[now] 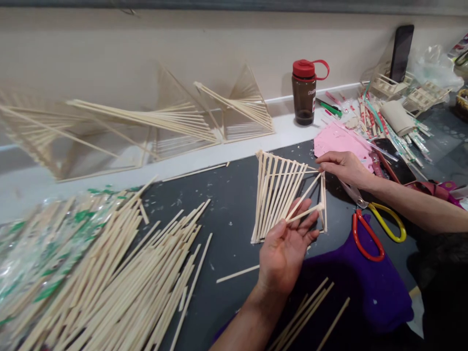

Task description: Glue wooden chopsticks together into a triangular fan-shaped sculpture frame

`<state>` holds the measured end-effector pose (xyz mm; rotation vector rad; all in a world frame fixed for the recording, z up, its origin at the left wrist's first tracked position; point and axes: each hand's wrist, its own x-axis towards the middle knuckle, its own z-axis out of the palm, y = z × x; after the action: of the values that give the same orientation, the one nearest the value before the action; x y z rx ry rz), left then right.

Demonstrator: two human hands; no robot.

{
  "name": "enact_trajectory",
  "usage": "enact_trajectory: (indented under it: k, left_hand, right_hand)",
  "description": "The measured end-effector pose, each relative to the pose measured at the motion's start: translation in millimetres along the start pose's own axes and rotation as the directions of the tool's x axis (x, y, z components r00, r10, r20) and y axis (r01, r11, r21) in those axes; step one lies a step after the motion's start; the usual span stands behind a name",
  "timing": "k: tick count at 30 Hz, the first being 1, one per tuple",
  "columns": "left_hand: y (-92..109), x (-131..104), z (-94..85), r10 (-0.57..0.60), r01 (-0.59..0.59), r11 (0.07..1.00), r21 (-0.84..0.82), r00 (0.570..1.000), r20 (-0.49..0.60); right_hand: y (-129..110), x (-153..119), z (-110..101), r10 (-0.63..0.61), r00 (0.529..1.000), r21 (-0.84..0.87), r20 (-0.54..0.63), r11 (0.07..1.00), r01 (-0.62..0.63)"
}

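Wooden-stick frame (280, 197) over the dark tabletop (234, 204), between the loose wooden sticks (153, 273) and the scissors (361, 202): that is what I see from my remote feed. The left hand (285, 256) cradles it, thumb in front and spread fingers behind the sticks. The right hand (345, 168) has its fingertips together at the upper right corner; I can't tell whether they pinch a stick. I'd support it lightly, so nothing bows, and steady that corner squarely.
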<state>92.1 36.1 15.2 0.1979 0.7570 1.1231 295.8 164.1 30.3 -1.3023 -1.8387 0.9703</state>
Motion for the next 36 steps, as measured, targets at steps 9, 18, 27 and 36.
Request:
enact_trajectory:
  k: [9, 18, 27, 36]
  left_hand:
    - [0.7, -1.2, 2.8, -0.016, 0.016, 1.000, -0.007, 1.000, -0.016]
    - [3.2, -2.2, 2.8, -0.031, 0.031, 0.998, -0.055, 0.999, -0.005]
    - [4.9, -6.0, 4.5, -0.071, 0.075, 0.996, -0.056, 0.994, 0.080]
    - [23.4, -25.5, -3.6, -0.172, 0.191, 0.894, 0.405, 0.982, -0.082]
  right_hand:
    - [4.7, 1.8, 2.2, 0.124, 0.988, 0.192, 0.092, 0.971, -0.140]
    - [-6.8, 4.1, -1.7, 0.310, 0.936, 0.510, 0.165, 0.786, -0.350]
    - [-15.6, 11.8, 4.8, 0.432, 0.881, 0.614, 0.193, 0.647, -0.452]
    - [-26.4, 21.0, -13.2, 0.335, 0.939, 0.731, 0.075, 0.623, -0.280]
